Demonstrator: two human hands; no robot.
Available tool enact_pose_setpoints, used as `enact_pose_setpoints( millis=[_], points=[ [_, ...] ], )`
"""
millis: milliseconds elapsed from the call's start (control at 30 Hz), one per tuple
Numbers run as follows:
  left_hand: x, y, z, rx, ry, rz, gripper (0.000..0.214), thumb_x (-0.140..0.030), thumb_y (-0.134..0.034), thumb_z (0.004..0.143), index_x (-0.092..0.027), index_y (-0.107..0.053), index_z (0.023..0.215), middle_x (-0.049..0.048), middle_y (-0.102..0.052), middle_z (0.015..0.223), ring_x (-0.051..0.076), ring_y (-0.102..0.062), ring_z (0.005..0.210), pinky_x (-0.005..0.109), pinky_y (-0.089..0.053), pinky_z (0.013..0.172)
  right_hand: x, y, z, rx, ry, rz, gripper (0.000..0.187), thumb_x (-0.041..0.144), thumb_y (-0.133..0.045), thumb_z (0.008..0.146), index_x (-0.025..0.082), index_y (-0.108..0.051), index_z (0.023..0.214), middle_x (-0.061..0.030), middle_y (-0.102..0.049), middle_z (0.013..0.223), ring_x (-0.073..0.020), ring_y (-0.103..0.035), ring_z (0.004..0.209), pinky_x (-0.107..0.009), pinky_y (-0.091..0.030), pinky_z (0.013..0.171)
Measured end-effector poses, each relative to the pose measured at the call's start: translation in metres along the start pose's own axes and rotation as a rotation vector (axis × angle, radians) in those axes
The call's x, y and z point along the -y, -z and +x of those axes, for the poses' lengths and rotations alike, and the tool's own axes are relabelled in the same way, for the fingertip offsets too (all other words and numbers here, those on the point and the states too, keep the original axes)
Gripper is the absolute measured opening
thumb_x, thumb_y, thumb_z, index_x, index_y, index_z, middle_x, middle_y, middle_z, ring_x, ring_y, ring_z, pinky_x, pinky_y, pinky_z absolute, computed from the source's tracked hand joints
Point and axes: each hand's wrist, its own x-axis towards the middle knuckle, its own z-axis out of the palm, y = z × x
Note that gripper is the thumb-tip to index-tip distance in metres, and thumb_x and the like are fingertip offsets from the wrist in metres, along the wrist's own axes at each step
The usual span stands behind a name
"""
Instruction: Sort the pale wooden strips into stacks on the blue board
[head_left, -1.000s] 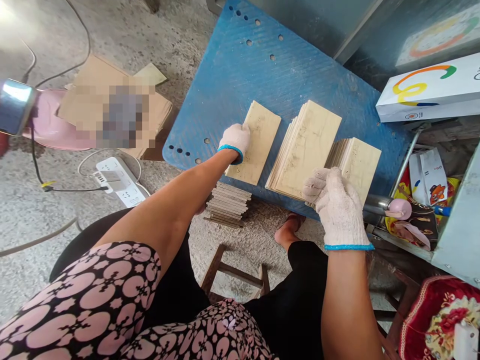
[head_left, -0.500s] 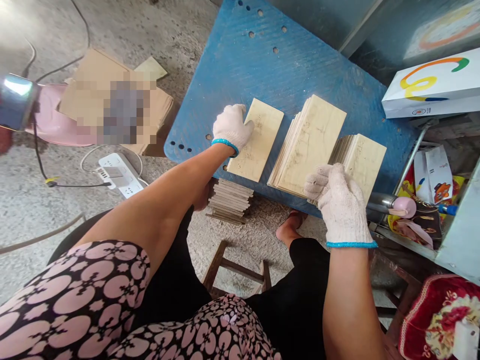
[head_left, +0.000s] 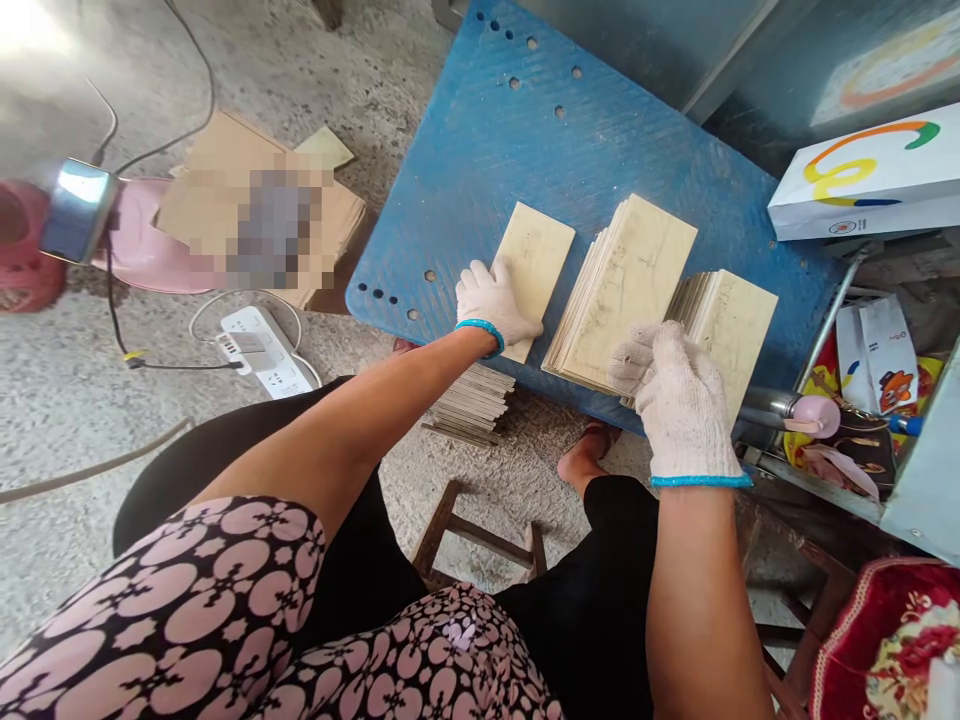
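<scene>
In white knitted gloves with blue cuffs, both my hands are over the blue tabletop [head_left: 450,190]. My left hand [head_left: 493,303] lies with fingers spread on the near part of a pale thin wooden board [head_left: 541,250]. To its right stands a tall stack of similar boards [head_left: 634,280], fanned on its left side. My right hand [head_left: 682,400] is closed, thumb against curled fingers, at the near edge between that stack and a lower right-hand stack of boards [head_left: 739,325]. Whatever it holds, if anything, is hidden.
More thin boards [head_left: 472,405] are stacked below the table's near edge, beside a wooden stool [head_left: 480,540]. A white box [head_left: 862,175] sits at the right. On the floor to the left are a power strip [head_left: 270,350] with cables and a cardboard box [head_left: 337,240].
My left hand has moved right and nearer, from the left board's left edge onto its near part, and its fingers have spread. My right hand stays nearly still. The view has shifted slightly.
</scene>
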Motion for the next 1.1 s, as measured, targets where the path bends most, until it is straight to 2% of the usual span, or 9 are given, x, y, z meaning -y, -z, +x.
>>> enact_pose_setpoints(
  millis=[100,233,400,700,1100],
  points=[
    [-0.008,-0.004,0.002,-0.002,0.026,-0.001,0.131,-0.066,-0.081,0.050,-0.014,-0.021,0.154,0.0259,-0.025,0.154,0.047,-0.032,0.134,0.056,-0.030,0.112,0.000,0.001,0.000,0.007,-0.001,-0.001,0.052,0.068,-0.068,0.080,0.018,-0.066,0.095,-0.0021,-0.072,0.075,-0.0138,-0.070,0.063,-0.022,-0.056,0.057],
    [-0.015,-0.005,0.006,0.012,0.044,-0.017,0.134,-0.064,-0.083,0.049,-0.014,-0.019,0.156,0.0268,-0.021,0.157,0.051,-0.026,0.138,0.059,-0.029,0.111,0.001,0.003,0.000,0.010,-0.008,-0.017,0.052,0.067,-0.067,0.081,0.018,-0.066,0.097,-0.0027,-0.072,0.077,-0.0148,-0.071,0.064,-0.024,-0.057,0.058],
    [-0.014,-0.006,0.012,0.036,0.072,-0.067,0.137,-0.063,-0.083,0.050,-0.018,-0.012,0.158,0.0239,-0.018,0.160,0.049,-0.031,0.135,0.057,-0.038,0.106,0.000,0.004,-0.001,0.007,-0.011,-0.043,0.052,0.067,-0.066,0.082,0.018,-0.066,0.100,-0.0023,-0.072,0.077,-0.0144,-0.070,0.065,-0.024,-0.057,0.061],
    [-0.014,-0.006,0.018,0.042,0.102,-0.120,0.140,-0.059,-0.085,0.050,-0.017,-0.007,0.158,0.0243,-0.018,0.158,0.049,-0.032,0.134,0.058,-0.036,0.107,-0.002,0.004,-0.001,0.005,-0.008,-0.084,0.052,0.067,-0.066,0.082,0.018,-0.066,0.099,-0.0021,-0.071,0.079,-0.0142,-0.070,0.066,-0.025,-0.058,0.062],
    [-0.025,-0.002,0.016,0.060,0.149,-0.150,0.142,-0.051,-0.087,0.050,-0.017,-0.003,0.158,0.0246,-0.015,0.159,0.049,-0.028,0.135,0.060,-0.033,0.108,-0.008,0.005,0.002,0.025,-0.006,-0.105,0.049,0.066,-0.065,0.084,0.019,-0.065,0.099,-0.0022,-0.072,0.080,-0.0150,-0.069,0.066,-0.027,-0.059,0.062]
  ],
)
